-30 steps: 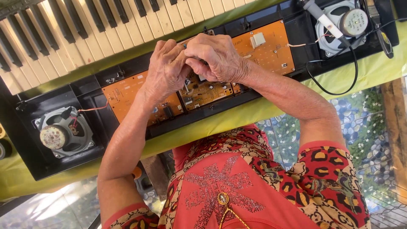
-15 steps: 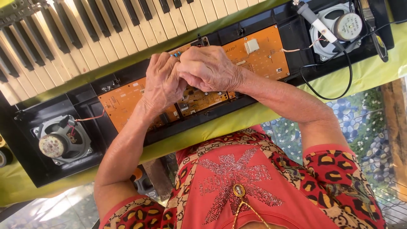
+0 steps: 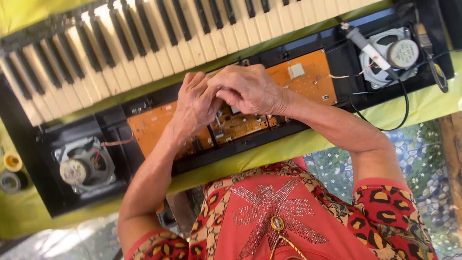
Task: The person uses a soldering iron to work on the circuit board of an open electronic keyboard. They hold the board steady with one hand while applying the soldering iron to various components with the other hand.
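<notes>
Orange board [image 3: 308, 82]: lies in the opened keyboard [image 3: 144, 38], near the keys, between two speakers — left [image 3: 84, 166], right [image 3: 392, 55].
Left hand [image 3: 195, 106]: fingers curled, resting on the board.
Right hand [image 3: 248, 89]: curled, touching the left — grip unclear.
Surface [image 3: 337, 130]: yellow-green cloth.

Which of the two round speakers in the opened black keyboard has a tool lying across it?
The right-hand round speaker; a white-handled tool crosses it. The left one is bare.

The circuit board [image 3: 308, 79] looks matt orange, the keys [image 3: 144, 43] are glossy plastic, the speaker [image 3: 84, 168] has dull metal, and the tablecloth [image 3: 423, 103] is soft yellow-green cloth.
</notes>
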